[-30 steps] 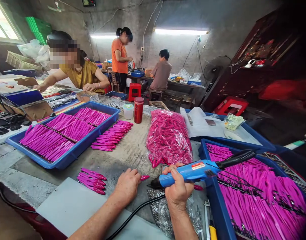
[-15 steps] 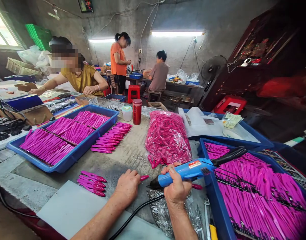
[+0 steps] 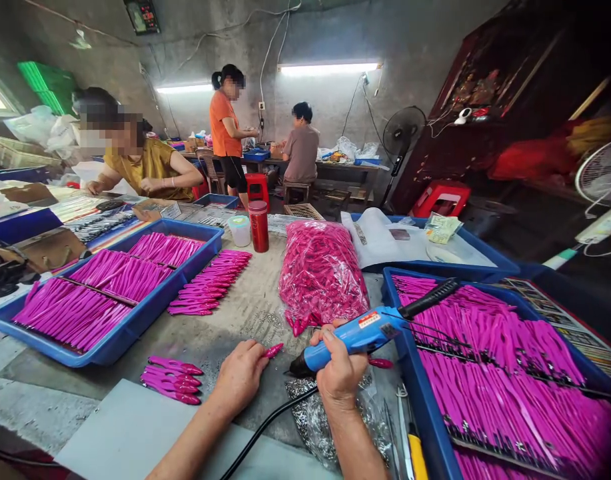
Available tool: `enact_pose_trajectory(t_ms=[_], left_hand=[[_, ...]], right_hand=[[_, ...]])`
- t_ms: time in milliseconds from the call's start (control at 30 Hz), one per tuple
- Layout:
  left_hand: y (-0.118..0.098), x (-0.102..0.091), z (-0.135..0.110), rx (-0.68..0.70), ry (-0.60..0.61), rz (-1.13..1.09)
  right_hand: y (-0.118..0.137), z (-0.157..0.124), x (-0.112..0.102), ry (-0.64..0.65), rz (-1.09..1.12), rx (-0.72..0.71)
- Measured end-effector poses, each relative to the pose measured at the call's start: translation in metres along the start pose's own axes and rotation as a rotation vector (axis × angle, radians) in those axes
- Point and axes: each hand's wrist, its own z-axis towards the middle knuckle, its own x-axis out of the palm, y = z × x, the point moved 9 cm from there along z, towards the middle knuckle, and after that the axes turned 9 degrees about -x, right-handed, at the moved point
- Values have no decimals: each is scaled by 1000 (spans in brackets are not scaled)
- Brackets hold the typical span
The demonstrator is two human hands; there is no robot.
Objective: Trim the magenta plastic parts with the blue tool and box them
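At the near edge of the worktable [image 3: 245,310], the left hand [image 3: 239,377] is closed, its fingers pinching a small pink piece [image 3: 274,349] whose pointed end sticks out to the right. The right hand [image 3: 339,372] is wrapped in a fist around a blue power tool [image 3: 359,335]. The tool's dark nose is aimed down and left at that piece. It is close, but I cannot tell whether it touches. A black cord [image 3: 265,427] trails from under the tool to the near edge.

Judging by how things lie, much of the work is left. Only a small pile [image 3: 171,377] of pink pieces lies just left of the left hand, beside a grey board [image 3: 135,433]. A bulging clear bag [image 3: 321,273] of pink parts sits just beyond the hands, and the right blue tray [image 3: 419,400] at the right edge is packed with magenta strips. Towards the left edge, the left blue tray [image 3: 150,313] holds neat rows, with a fanned row [image 3: 212,281] just beside it. These look like sorted batches, though I cannot tell whether they are finished.

The pinched piece is glossy, hot pink and slim, tapering to a point. Most of it is hidden inside the hand.
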Motion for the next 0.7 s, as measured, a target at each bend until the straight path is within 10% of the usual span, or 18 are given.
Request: enact_pose_trajectory(t_ms=[700], left_hand=[[-11, 5, -1, 17, 64, 153]], right_hand=[[-3, 0, 0, -5, -5, 19]])
